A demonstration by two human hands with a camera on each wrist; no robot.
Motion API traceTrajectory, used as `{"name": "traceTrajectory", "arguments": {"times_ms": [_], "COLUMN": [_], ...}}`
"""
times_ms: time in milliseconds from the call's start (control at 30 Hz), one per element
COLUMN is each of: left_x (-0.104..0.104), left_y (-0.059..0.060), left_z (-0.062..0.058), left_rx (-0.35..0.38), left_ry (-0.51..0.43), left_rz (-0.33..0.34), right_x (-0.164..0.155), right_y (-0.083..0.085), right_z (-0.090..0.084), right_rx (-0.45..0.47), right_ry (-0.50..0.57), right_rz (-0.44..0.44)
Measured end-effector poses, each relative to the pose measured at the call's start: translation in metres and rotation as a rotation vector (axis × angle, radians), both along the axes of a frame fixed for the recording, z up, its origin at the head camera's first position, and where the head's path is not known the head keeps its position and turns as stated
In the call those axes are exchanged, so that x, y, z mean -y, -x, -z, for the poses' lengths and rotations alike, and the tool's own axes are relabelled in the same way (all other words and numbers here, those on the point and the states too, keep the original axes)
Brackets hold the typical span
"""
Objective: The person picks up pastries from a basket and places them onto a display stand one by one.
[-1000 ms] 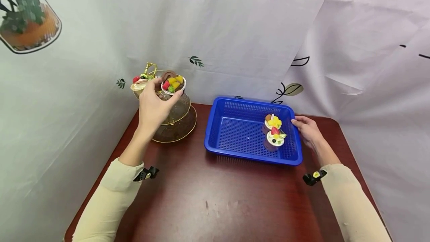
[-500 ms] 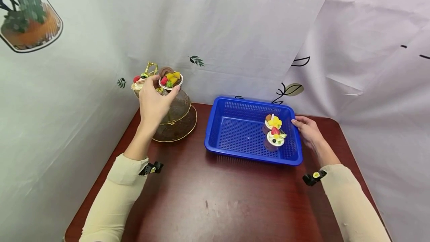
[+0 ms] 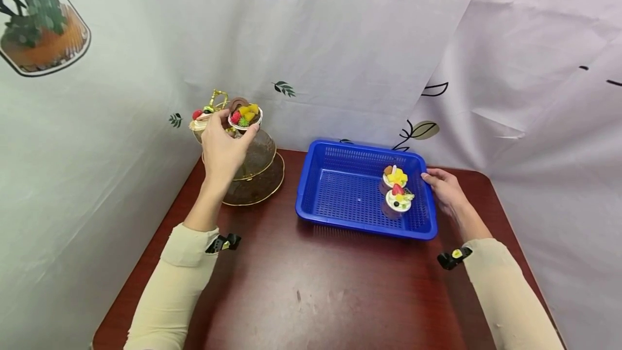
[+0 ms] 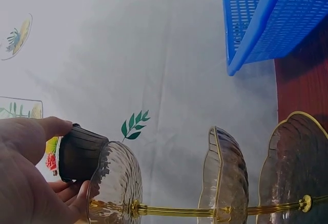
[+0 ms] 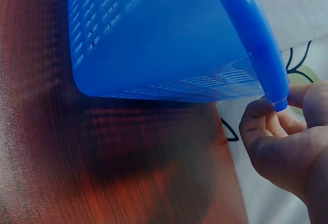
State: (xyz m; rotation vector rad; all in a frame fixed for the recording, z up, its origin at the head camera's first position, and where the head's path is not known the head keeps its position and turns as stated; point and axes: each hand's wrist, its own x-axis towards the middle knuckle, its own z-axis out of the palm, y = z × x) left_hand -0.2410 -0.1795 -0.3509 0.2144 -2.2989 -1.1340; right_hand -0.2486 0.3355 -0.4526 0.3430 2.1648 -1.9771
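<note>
My left hand grips a dessert cup topped with a chocolate swirl, yellow fruit chunks and a red berry. Its dark ribbed side shows in the left wrist view, right at the rim of the top bowl of a tiered stand. Thumb and fingers lie on opposite sides of the cup. Another fruit-topped dessert sits at the top left of the stand, partly behind the hand. With thumb and fingers, my right hand pinches the right rim of a blue plastic basket.
Two dessert cups, one with yellow pieces and one with a strawberry, stand at the basket's right end. Basket and stand are on a dark red wooden table. A patterned white cloth hangs close behind them.
My left hand has shifted slightly left and up with the dessert cup, over the top of the stand, while its forearm has swung right. The right hand and basket have stayed put.
</note>
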Motion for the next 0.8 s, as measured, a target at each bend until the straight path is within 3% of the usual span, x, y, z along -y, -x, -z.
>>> {"name": "traceTrajectory", "arguments": {"times_ms": [367, 800], "left_x": [0.004, 0.003], "left_y": [0.000, 0.002], "left_z": [0.004, 0.011], "left_rx": [-0.035, -0.036], "left_ry": [-0.009, 0.051], "left_rz": [-0.010, -0.040], "right_x": [0.001, -0.011], "right_y": [-0.001, 0.011], "right_z": [-0.003, 0.027], "right_rx": [0.002, -0.016], "right_ry": [-0.034, -0.034], "right_rz": [-0.009, 0.022]}}
